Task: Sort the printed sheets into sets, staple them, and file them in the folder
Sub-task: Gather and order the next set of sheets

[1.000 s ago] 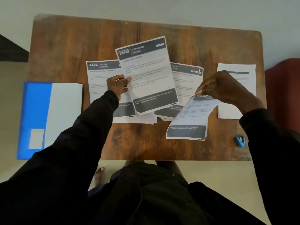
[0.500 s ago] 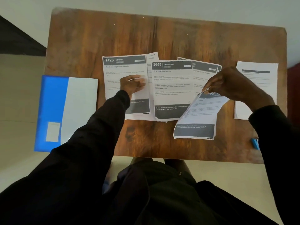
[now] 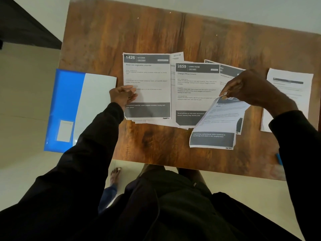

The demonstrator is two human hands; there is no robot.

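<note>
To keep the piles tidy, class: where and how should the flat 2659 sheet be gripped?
Probably pinch the 2659 sheet at its free left edge, coming from the left: it lies flat, and the held sheet in the right hand covers its lower right.

- Wooden table [image 3: 156, 32]: reddish-brown top, strong streaky grain, rounded corners. It fills most of the view.
- Dark knot-like patch in the grain [image 3: 147, 138], near the table's front edge.
- Two small white specks on the far part of the top [image 3: 138, 18], well apart from each other.
- Pale cream floor [image 3: 26, 110], seen left of the table and below its front edge.
- Dark slanted shape in the upper left corner [image 3: 26, 23]; cannot tell what it is.
- Bare foot [image 3: 116, 173] on the floor just below the table's front edge, toes pointing toward the table.
- Blue denim leg [image 3: 108, 193] runs down from that foot.
- Black clothing [image 3: 173, 206] across the lower frame.
</note>
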